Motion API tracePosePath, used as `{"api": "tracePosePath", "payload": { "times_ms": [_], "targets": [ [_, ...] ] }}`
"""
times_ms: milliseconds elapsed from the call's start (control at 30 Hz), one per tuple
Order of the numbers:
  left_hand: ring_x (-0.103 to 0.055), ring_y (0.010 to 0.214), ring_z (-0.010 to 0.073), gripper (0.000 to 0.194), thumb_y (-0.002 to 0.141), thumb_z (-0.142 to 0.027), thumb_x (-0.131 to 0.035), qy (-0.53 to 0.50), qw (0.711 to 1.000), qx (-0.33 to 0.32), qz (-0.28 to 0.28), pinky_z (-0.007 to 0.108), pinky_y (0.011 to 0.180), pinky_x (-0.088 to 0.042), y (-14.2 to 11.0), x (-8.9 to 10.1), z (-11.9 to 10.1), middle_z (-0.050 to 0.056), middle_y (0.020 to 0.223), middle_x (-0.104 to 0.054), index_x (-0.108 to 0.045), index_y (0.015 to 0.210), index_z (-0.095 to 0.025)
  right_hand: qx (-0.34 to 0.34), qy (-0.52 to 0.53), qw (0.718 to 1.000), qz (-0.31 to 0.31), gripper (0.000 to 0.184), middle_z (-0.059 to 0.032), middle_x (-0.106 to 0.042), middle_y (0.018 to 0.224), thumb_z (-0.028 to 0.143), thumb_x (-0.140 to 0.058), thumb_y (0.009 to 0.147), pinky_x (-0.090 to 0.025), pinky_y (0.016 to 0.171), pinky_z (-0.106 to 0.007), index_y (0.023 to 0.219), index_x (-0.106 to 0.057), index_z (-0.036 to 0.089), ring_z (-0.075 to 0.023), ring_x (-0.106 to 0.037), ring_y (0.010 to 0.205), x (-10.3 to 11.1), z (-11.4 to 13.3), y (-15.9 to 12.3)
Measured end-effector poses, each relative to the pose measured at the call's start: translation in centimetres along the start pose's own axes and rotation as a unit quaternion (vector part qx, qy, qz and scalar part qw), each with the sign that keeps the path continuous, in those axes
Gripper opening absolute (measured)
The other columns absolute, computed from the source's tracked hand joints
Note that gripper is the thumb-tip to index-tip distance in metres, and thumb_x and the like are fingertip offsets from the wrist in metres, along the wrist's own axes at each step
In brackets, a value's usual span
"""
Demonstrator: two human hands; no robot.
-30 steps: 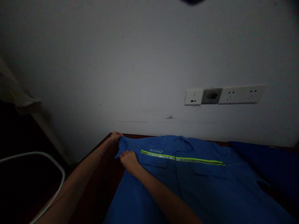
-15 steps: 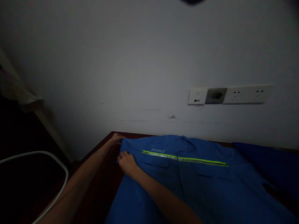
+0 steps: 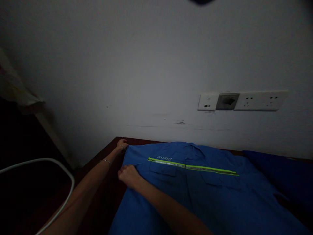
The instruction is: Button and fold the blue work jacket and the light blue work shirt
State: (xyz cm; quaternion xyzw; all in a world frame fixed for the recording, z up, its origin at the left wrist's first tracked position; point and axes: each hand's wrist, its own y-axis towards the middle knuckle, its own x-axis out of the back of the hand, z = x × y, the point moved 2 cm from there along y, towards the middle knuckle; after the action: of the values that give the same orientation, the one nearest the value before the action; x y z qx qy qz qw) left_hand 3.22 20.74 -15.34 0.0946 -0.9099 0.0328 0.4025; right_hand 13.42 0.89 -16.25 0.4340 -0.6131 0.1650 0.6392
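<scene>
A blue work shirt [image 3: 195, 189] with a yellow reflective stripe across the chest lies spread on a dark wooden table [image 3: 102, 199]. My left hand [image 3: 122, 144] pinches the shirt's far left corner near the wall, fingers closed on the cloth. My right hand [image 3: 128, 175] grips the shirt's left edge a little nearer to me, fingers curled on the fabric. A thin bracelet sits on my left wrist.
A white wall rises right behind the table, with a row of sockets and a switch plate [image 3: 242, 101]. More dark blue cloth [image 3: 281, 173] lies at the right. A white curved tube frame [image 3: 49, 192] stands to the left of the table.
My right hand has slid left and nearer along the shirt's left edge, drawing the cloth with it. My left hand has stayed at the far corner.
</scene>
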Motion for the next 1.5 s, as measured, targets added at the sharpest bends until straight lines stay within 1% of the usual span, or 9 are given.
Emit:
{"api": "tracePosePath", "payload": {
  "times_ms": [167,333,567,700,867,1000,1133,1333,1500],
  "targets": [
    [-0.06,0.099,0.0194,0.034,0.067,-0.005,-0.063,0.046,0.998,-0.017,-0.028,0.022,0.084,-0.045,-0.1,-0.3,0.2,0.013,0.105,-0.064,-0.061,0.101,-0.01,0.005,0.011,1.0,0.003,0.007,-0.0083,-0.067,0.08,0.01,-0.05,0.08,-0.048,0.062,-0.028,0.081,-0.057,0.012,-0.0179,-0.062,0.074,-0.6,-0.2,0.0],
    [-0.062,0.094,0.0176,0.029,0.069,-0.005,-0.06,0.072,0.996,-0.047,-0.028,0.021,0.083,-0.046,-0.2,-0.8,0.0,0.01,0.095,-0.068,-0.064,0.097,-0.01,0.016,0.005,1.0,-0.004,0.008,-0.0074,-0.067,0.079,0.01,-0.051,0.078,-0.047,0.064,-0.028,0.08,-0.058,0.012,-0.0184,-0.061,0.073,-0.7,-0.3,0.0],
    [-0.061,0.098,0.016,0.028,0.07,-0.005,-0.057,0.102,0.991,-0.089,-0.026,0.019,0.086,-0.044,-0.7,-0.3,-0.3,0.007,0.1,-0.068,-0.066,0.095,-0.014,-0.041,0.047,0.998,-0.031,0.023,-0.0084,-0.066,0.085,0.029,-0.047,0.083,-0.045,0.072,-0.035,0.097,-0.056,0.012,-0.022,-0.058,0.082,-0.2,0.1,-0.5],
    [-0.057,0.106,0.0191,0.03,0.073,-0.009,-0.055,0.12,0.986,-0.111,-0.039,0.024,0.092,-0.041,-1.4,1.0,-0.9,0.011,0.112,-0.063,-0.063,0.102,-0.011,-0.07,0.093,0.992,-0.053,0.042,-0.0107,-0.062,0.106,0.036,-0.045,0.085,-0.044,0.078,-0.039,0.12,-0.044,0.013,-0.0241,-0.054,0.096,0.7,0.4,-0.8],
    [-0.057,0.104,0.0195,0.031,0.073,-0.01,-0.054,0.136,0.978,-0.154,-0.027,0.024,0.092,-0.041,-3.1,2.1,-2.1,0.012,0.11,-0.063,-0.062,0.102,-0.01,-0.037,0.122,0.988,-0.087,0.042,-0.0089,-0.05,0.128,0.031,-0.042,0.088,-0.039,0.09,-0.038,0.127,-0.038,0.016,-0.0207,-0.046,0.111,3.9,-0.1,-3.2],
    [-0.053,0.111,0.0206,0.034,0.076,-0.013,-0.049,0.139,0.97,-0.194,-0.038,0.027,0.096,-0.038,-4.9,1.6,-4.5,0.012,0.115,-0.06,-0.058,0.108,-0.009,-0.039,0.103,0.991,-0.074,0.04,-0.0096,-0.055,0.12,0.029,-0.042,0.088,-0.035,0.094,-0.037,0.125,-0.041,0.015,-0.0193,-0.048,0.108,6.9,-1.9,-8.7],
    [-0.043,0.12,0.0218,0.041,0.081,-0.015,-0.039,0.133,0.962,-0.235,-0.049,0.031,0.102,-0.032,-7.3,-0.9,-8.4,0.015,0.124,-0.051,-0.048,0.12,-0.005,-0.107,0.06,0.992,-0.034,0.038,-0.0111,-0.057,0.117,0.027,-0.043,0.087,-0.034,0.097,-0.039,0.124,-0.044,0.014,-0.0205,-0.048,0.109,9.4,-5.1,-17.4],
    [-0.037,0.124,0.0295,0.047,0.087,-0.027,-0.036,0.226,0.91,-0.349,0.006,0.039,0.099,-0.032,-15.0,-8.4,-15.4,0.023,0.138,-0.031,-0.038,0.129,-0.005,-0.278,-0.008,0.96,0.0,0.041,-0.0138,-0.048,0.129,0.03,-0.041,0.087,-0.029,0.102,-0.045,0.126,-0.046,0.015,-0.0246,-0.04,0.122,12.0,-10.1,-32.1],
    [-0.029,0.129,0.0281,0.046,0.088,-0.032,-0.035,0.26,0.846,-0.459,0.073,0.04,0.101,-0.029,-23.3,-15.4,-20.5,0.018,0.143,-0.025,-0.037,0.129,-0.012,-0.371,-0.03,0.928,-0.003,0.039,-0.0178,-0.05,0.126,0.026,-0.039,0.087,-0.032,0.102,-0.04,0.119,-0.052,0.008,-0.0238,-0.044,0.118,14.3,-12.8,-41.4]
  ]
}}
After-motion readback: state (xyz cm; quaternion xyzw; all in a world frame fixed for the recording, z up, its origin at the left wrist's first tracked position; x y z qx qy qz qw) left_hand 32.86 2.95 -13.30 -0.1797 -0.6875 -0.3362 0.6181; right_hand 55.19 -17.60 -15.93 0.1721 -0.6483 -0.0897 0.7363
